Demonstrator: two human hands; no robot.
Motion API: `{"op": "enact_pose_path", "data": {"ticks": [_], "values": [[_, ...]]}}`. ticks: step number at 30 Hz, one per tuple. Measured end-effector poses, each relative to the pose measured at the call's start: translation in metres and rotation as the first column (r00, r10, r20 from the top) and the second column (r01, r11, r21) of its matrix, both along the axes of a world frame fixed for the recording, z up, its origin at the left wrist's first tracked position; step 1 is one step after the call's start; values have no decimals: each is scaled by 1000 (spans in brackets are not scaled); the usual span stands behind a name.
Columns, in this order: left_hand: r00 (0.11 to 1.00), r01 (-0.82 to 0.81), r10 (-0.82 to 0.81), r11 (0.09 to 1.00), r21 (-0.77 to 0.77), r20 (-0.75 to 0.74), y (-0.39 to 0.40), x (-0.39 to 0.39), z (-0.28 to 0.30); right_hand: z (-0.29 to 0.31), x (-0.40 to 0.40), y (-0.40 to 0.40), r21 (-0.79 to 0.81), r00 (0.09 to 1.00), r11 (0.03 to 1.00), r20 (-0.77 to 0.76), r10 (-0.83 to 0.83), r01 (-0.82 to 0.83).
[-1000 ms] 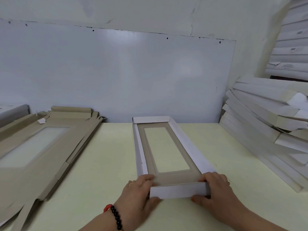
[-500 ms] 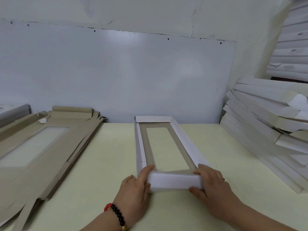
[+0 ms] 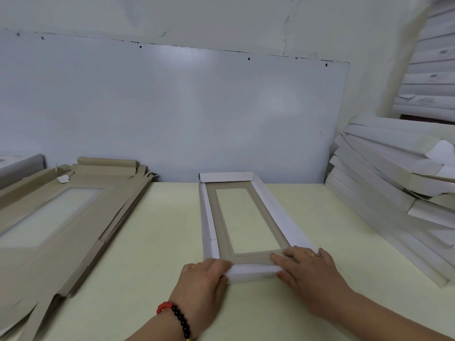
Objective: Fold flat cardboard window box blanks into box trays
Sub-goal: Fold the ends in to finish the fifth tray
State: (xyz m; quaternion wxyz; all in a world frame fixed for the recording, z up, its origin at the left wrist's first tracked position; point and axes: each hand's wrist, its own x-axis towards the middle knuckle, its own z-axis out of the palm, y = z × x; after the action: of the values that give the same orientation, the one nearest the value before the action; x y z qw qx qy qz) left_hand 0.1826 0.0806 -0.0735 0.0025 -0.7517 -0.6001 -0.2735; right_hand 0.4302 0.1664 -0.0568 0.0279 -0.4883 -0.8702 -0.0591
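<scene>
Both hands gripping near end wall point(image 3: 251, 273) of current tray point(image 3: 246, 217): left hand point(image 3: 206, 279) curling round corner, right hand point(image 3: 307, 271) pressing flap inward. Finished trays point(image 3: 394, 173) piling right; flat blanks point(image 3: 61, 217) waiting left.

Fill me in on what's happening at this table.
A person is folding a window box blank into a tray on the table. Both hands grip its near end wall: left hand at the left corner, right hand at the right, fingers over the inner border. The side and far walls are already up. Flat blanks lie at left; finished trays are stacked at right.
</scene>
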Motion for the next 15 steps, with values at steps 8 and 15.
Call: {"op": "enact_pose_path", "data": {"ticks": [8, 15], "values": [[991, -71, 71, 997, 9, -112, -4, 7, 13, 1, -5, 6, 53, 996, 996, -53, 68, -65], [942, -240, 195, 960, -144, -272, 7, 3, 14, 5, 12, 5, 142, 993, 988, -92, 69, -55]]}}
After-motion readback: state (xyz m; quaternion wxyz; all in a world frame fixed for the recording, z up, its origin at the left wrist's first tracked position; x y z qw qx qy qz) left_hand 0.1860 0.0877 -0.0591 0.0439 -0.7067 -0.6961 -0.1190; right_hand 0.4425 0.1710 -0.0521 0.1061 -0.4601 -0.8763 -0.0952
